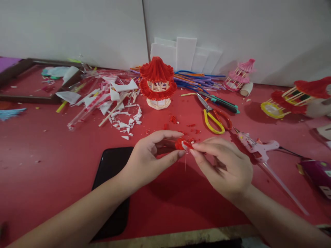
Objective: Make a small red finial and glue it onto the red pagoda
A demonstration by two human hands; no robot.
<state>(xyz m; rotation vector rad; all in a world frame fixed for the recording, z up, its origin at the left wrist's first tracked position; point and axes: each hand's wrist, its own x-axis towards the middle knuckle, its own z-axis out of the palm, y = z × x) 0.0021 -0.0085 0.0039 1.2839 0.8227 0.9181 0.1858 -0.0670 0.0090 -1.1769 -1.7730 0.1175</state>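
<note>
L hand is holding a small red pc btwn thumb & fingers: thumb is pressing from the near side, index is arching over the far side. R hand is pinching a red strip btwn thumb & index at the pc's R end; can't tell if strip & pc are joined. So the pc is sitting right btwn both sets of fingertips, closer into the L grip, & a thin strand is hanging down from that R end. All this is happening over the red table, w/ red scraps lying just beyond the fingers. Phone is lying by the L wrist, partly hidden by the forearm. Red pagoda model is standing upright farther back, well apart from the grip. Scissors are lying near the R hand, blades pointing away; glue gun is resting to its R.
</note>
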